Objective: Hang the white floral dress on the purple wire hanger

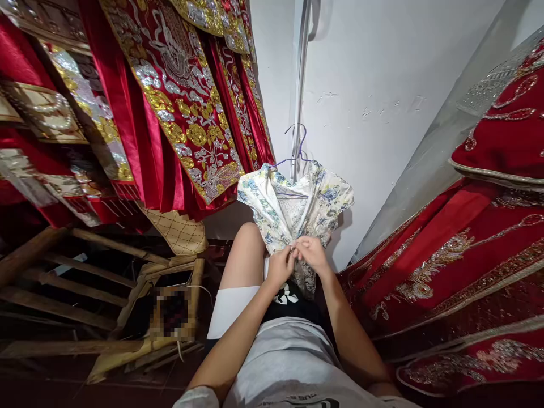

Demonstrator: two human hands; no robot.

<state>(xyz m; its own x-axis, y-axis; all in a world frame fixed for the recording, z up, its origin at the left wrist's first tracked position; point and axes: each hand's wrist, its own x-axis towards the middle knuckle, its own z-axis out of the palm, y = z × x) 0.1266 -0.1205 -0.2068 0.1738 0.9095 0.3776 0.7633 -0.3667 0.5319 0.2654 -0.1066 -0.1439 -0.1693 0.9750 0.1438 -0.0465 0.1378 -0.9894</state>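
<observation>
A white floral dress (293, 207) with blue and yellow flowers hangs on a purple wire hanger (297, 144) from a grey pole against the white wall. My left hand (280, 266) and my right hand (312, 253) meet at the dress's front, below the collar. Both pinch the fabric there with closed fingers. Whatever small part they grip is hidden between the fingertips. My raised knee (246, 249) sits just left of the hands.
Red garments with gold and silver embroidery (182, 96) hang at the left. More red embroidered cloth (476, 255) fills the right side. A wooden slatted frame (85, 277) lies on the dark floor at the lower left.
</observation>
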